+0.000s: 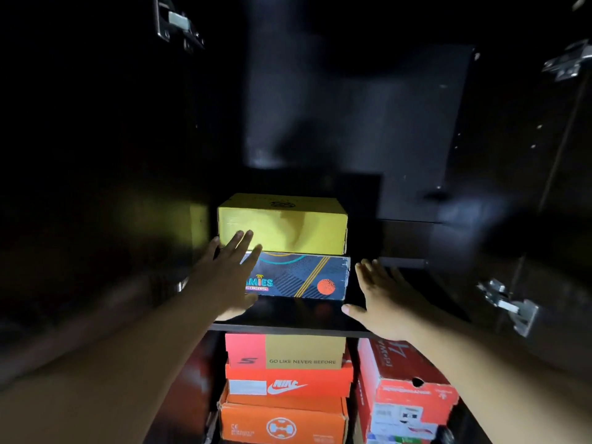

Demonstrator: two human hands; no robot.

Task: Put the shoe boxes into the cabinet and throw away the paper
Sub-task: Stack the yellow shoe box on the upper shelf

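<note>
Cardboard, stiff and probably light, the yellow shoe box (282,224) and dark patterned shoe box (298,277) suit flat pushes on their fronts or side grasps; left hand (229,274) spread against them, right hand (381,296) spread, holding nothing.

Left hand (229,270) flat against 2 stacked boxes: yellow box (288,225) on dark box (304,278).

Dark cabinet shelf (288,318): blue patterned box (304,277) sits directly on it, toward the left. Lower level: orange box (282,421) at stack bottom; red box (407,395) tilted, right.
</note>
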